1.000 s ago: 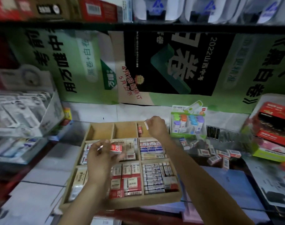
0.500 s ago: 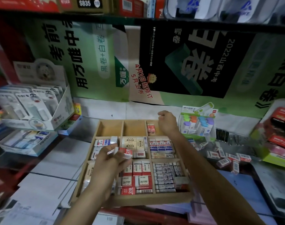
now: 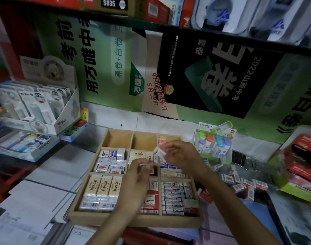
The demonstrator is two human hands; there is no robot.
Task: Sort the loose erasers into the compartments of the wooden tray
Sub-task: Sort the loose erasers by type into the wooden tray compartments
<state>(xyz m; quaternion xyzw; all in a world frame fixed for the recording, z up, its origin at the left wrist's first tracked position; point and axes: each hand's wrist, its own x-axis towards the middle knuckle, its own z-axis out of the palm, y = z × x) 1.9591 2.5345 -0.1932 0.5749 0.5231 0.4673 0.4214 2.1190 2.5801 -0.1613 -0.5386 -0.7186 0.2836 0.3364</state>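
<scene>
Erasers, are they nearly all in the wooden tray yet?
Partly. Six compartments of the wooden tray look packed, and the back right one holds a few. The right hand pinches a small eraser; the left hand seems to pinch a second eraser. Left: a loose pile beside the tray, and two back compartments are bare.

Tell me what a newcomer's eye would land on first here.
The wooden tray at centre, most compartments packed with boxed erasers, two far ones bare. Above it the left hand and right hand hover close together, the right pinching a small white eraser. Loose erasers lie scattered right of the tray.
</scene>
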